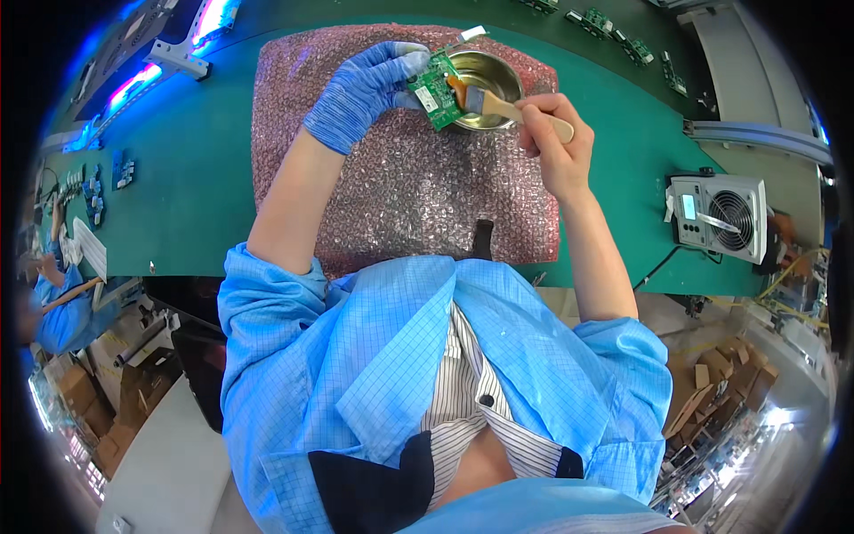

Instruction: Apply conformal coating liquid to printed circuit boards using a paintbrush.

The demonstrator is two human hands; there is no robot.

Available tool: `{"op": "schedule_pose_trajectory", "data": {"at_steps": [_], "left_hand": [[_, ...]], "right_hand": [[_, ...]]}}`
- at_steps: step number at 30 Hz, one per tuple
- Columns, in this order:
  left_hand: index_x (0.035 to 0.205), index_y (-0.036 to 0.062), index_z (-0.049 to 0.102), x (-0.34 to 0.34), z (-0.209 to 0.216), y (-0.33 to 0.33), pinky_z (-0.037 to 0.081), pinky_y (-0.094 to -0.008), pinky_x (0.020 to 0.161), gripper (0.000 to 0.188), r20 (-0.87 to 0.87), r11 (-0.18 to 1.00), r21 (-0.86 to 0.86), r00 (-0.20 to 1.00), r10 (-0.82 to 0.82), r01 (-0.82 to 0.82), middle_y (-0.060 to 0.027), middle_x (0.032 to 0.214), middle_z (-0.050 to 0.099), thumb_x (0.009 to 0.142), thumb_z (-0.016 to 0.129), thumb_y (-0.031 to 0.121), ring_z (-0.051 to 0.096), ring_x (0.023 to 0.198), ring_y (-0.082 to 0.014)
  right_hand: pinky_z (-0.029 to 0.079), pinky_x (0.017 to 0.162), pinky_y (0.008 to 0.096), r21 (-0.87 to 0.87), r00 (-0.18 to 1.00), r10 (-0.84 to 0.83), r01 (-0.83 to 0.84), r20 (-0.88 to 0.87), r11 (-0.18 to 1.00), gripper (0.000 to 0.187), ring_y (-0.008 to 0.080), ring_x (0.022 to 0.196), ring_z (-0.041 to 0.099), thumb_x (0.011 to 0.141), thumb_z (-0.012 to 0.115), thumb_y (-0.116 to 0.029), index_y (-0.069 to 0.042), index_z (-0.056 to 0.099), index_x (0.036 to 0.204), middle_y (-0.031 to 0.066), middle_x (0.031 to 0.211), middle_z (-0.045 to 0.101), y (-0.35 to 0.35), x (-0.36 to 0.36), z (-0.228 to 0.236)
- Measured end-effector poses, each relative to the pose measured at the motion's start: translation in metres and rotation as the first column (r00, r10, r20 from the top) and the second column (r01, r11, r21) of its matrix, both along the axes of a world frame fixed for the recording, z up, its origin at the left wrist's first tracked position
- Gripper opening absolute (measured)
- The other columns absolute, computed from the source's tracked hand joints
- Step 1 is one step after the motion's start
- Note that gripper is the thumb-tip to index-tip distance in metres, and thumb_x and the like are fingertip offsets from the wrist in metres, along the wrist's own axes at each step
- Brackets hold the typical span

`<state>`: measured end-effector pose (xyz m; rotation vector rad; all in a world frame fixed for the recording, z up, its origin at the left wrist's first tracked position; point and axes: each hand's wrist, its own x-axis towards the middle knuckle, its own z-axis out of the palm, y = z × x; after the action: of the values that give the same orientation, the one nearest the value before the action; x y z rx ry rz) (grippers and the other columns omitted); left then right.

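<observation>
My left hand (369,89), in a blue glove, grips a green circuit board (439,87) by its left edge. A white label sits on the board, and a white-tipped piece sticks out from its top. Bare, my right hand (558,142) is closed round the pale wooden handle of a flat brush (498,108). The brush's orange-brown bristles touch or lie very close to the board's right side. Under and behind both is a round metal bowl (514,82), partly hidden by the board and brush.
Pink bubble wrap (400,196) covers the middle of the green table (614,178). At right stands a white fan unit (719,214). More circuit boards (633,46) lie along the far right, and blue boards (93,191) at left. A lit metal rig (147,62) stands far left; another person's sleeve (67,311) shows below.
</observation>
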<state>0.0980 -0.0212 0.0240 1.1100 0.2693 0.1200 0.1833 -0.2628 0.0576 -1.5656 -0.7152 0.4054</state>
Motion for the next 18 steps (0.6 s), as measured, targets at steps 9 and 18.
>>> {"op": "schedule_pose_trajectory", "data": {"at_steps": [9,18], "left_hand": [[0.101,0.0073,0.059,0.004,-0.011,-0.003,0.059,-0.033,0.073,0.022,0.073,0.967,-0.207,0.983,0.169,-0.151,-0.0081,0.096,0.064,0.081,0.068,0.012,0.064,0.09,-0.0204],[0.1,0.0079,0.059,0.006,-0.011,-0.004,0.059,-0.0323,0.072,0.022,0.108,0.954,-0.208,0.964,0.244,-0.218,-0.008,0.097,0.063,0.081,0.069,0.011,0.064,0.09,-0.021]], "right_hand": [[0.037,0.044,0.0201,0.055,0.985,-0.172,0.171,0.022,0.984,0.014,0.0042,0.049,0.048,0.09,0.055,-0.015,-0.001,0.058,0.089,-0.0008,0.057,0.054,0.004,-0.015,-0.008],[0.037,0.042,0.0195,0.172,0.97,-0.245,0.239,0.014,0.956,0.013,0.0049,0.048,0.048,0.091,0.054,-0.014,-0.002,0.056,0.088,0.0016,0.057,0.055,0.015,-0.006,-0.006]]}}
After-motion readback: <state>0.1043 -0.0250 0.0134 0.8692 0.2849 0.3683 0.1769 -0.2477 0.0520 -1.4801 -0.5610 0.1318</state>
